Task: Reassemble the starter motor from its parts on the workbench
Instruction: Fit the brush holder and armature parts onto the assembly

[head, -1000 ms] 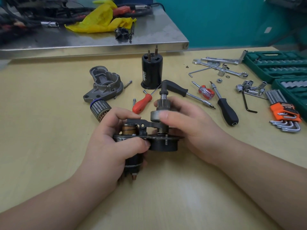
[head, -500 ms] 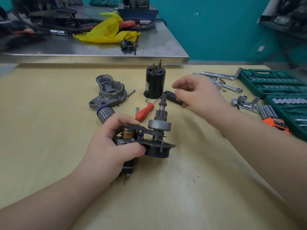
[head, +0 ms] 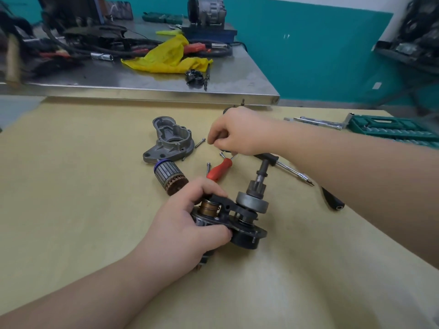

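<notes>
Since a second ago the right hand [head: 240, 132] has left the drive gear and reached out over the table [head: 71, 186], fingers curled near loose screws; whether it pinches one I cannot tell. Leftward, the left hand [head: 187, 224] clamps the part-built starter motor [head: 240, 217]. Armature [head: 169, 176] and nose housing [head: 171, 141] lie unfitted, so much remains.

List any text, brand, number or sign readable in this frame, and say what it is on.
No text can be read.
Green socket set case: nothing legible on its lid, edge of view and blurred.
Black motor housing: mostly hidden behind the right hand; no marking visible.
Starter subassembly in the left hand: no stamped marks can be made out.
Red screwdriver handle: no print visible.
</notes>
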The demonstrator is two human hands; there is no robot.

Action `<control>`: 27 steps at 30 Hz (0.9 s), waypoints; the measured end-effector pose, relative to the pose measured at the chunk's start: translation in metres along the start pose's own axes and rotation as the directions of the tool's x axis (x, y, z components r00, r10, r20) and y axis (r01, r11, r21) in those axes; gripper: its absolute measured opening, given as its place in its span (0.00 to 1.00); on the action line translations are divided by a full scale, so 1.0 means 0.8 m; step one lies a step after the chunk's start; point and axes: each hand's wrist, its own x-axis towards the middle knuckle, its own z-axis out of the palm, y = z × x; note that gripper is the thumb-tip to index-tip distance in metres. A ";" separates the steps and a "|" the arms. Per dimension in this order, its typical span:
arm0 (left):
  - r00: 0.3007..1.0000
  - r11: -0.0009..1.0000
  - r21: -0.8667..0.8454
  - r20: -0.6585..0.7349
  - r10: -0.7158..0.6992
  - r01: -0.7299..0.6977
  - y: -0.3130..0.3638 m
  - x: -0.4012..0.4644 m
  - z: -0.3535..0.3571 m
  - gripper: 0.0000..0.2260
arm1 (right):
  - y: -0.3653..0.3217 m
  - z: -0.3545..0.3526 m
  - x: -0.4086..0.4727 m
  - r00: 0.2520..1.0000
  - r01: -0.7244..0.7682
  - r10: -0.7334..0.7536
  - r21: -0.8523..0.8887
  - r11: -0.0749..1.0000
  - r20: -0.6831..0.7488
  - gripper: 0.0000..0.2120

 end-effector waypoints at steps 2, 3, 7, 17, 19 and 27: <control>1.000 1.000 0.008 0.008 0.004 -0.004 0.001 0.001 0.001 0.22 | -0.015 0.004 0.014 0.997 0.076 -0.073 -0.097 0.992 0.041 0.13; 1.000 1.000 0.011 0.011 0.004 -0.004 0.001 0.001 0.001 0.21 | -0.022 0.007 0.021 0.991 0.125 -0.114 -0.160 0.979 0.075 0.14; 0.999 1.000 0.020 0.023 0.021 -0.022 0.000 0.003 -0.001 0.22 | -0.047 0.020 0.048 0.967 0.234 -0.171 -0.390 0.891 0.190 0.17; 0.998 0.999 0.004 0.043 0.050 -0.050 -0.003 0.007 -0.002 0.21 | -0.070 0.025 0.089 0.952 0.304 -0.244 -0.477 0.824 0.185 0.17; 0.998 0.999 0.014 0.040 0.049 -0.050 -0.002 0.008 -0.002 0.20 | -0.064 0.028 0.087 0.940 0.337 -0.266 -0.474 0.813 0.212 0.14; 0.998 0.999 -0.004 0.043 0.038 -0.038 0.000 0.008 -0.001 0.19 | -0.062 0.042 0.079 0.860 0.504 -0.331 -0.545 0.670 0.388 0.12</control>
